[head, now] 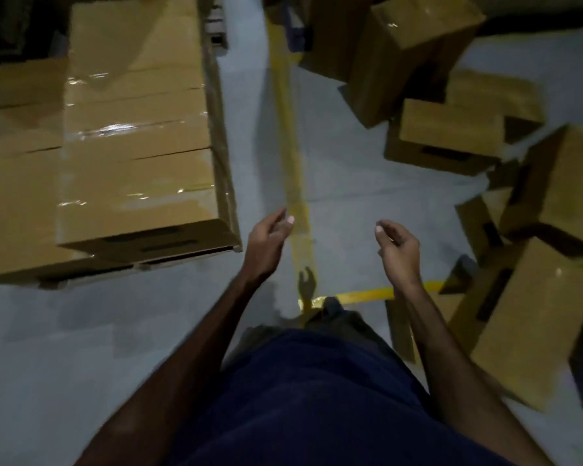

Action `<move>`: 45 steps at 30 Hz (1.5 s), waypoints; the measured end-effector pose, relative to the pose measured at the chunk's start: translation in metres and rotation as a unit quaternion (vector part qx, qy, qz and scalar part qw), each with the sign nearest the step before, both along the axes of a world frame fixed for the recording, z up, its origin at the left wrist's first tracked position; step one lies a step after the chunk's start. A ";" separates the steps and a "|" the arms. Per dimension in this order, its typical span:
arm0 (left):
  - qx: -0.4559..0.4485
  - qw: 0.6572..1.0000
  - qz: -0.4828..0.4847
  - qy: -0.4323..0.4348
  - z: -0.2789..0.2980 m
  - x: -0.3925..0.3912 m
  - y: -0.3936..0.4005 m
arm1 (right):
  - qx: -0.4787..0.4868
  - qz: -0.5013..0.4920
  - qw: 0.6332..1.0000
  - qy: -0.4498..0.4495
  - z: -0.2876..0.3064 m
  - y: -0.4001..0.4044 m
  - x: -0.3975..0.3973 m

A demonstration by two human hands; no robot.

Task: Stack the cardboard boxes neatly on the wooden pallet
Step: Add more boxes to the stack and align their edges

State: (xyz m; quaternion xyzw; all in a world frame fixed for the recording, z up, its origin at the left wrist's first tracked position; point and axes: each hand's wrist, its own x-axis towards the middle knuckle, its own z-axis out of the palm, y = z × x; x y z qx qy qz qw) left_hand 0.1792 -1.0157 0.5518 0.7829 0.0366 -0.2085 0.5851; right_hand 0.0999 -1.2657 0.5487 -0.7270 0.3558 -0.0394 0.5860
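Head view: left hand (270, 243) and right hand (398, 247), centre frame, fingers loosely curled, holding nothing. Stacked cardboard boxes (135, 136) upper left; loose boxes (451, 129) scattered right. No legible writing.

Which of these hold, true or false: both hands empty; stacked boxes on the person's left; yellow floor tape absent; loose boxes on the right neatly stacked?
1. Both hands are empty. True: the left hand and right hand hold nothing, fingers loosely curled.
2. The stacked boxes lie on the person's left. True.
3. No yellow tape is on the floor. False: a yellow tape line runs along the floor between the hands.
4. The loose boxes on the right are neatly stacked. False: they lie scattered and tilted.
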 end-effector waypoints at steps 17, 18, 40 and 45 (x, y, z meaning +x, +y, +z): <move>0.016 0.992 -0.105 -0.073 0.014 0.163 -0.160 | 0.050 -0.094 0.994 -0.012 0.000 -0.138 0.102; 0.016 0.993 -0.092 -0.070 0.017 0.175 -0.172 | 0.048 -0.079 0.996 -0.013 0.004 -0.154 0.119; -0.005 0.997 -0.073 -0.014 0.008 0.540 -0.404 | -0.054 0.002 0.998 0.035 0.051 -0.357 0.522; 0.015 0.996 -0.079 0.039 -0.008 0.616 -0.453 | -0.079 0.022 0.996 0.036 0.051 -0.395 0.598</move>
